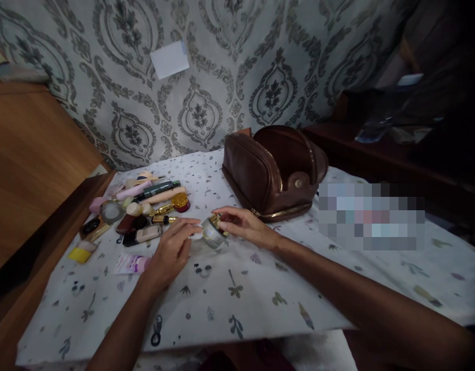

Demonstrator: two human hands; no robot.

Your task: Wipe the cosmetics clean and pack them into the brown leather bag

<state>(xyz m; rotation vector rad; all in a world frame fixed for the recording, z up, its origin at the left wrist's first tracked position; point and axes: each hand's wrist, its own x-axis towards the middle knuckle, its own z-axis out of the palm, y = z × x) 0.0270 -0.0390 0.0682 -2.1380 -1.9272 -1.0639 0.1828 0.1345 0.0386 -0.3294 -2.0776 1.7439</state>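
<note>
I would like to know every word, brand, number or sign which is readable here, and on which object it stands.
None can be read.
Pink-and-white tube: printing present, too small and blurred to read.
Rounded container being held: nothing legible.
Beige-and-black bottle: any lettering is too small to read.
White sheet on the wall: no legible writing.

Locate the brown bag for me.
In the head view, the brown bag stands right of centre on the patterned cloth, near the wallpapered wall, just beyond the right hand.
</note>
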